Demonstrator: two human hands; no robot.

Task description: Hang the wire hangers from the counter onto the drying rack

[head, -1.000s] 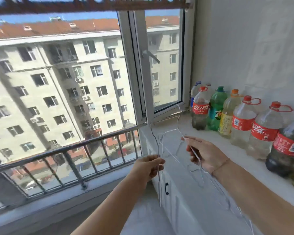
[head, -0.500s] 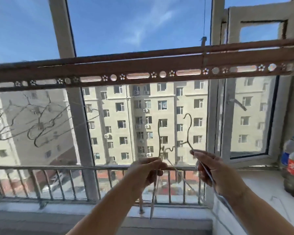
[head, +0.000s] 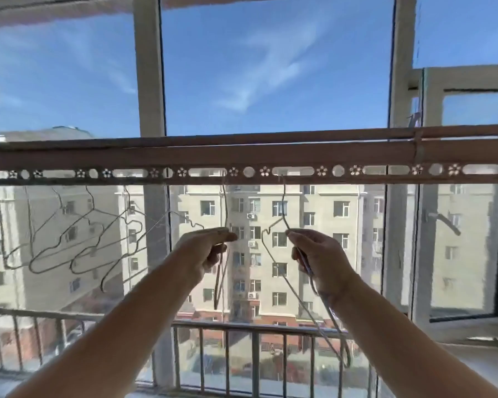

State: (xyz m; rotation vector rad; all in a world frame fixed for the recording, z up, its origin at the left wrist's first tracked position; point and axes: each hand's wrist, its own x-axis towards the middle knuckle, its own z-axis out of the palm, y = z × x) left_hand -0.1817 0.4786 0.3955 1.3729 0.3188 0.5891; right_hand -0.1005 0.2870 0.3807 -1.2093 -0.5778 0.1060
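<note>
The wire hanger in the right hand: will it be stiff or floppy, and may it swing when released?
Probably stiff yet springy: the wire hanger holds its bent outline although the right hand grips it only near its neck. Likely very light, the wire being thin. It may swing, since only its hook meets a slot of the drying rack.

This is a closed-in balcony of a home, high up in a tall building. A long drying rack (head: 242,159) with a row of holes runs across big window frames (head: 150,67). Some wire hangers (head: 84,242) hang from it on the left. Outside are a metal railing (head: 256,328) and a block of flats (head: 299,202) with air-conditioner boxes. A white counter (head: 477,366) sits at the right.
</note>
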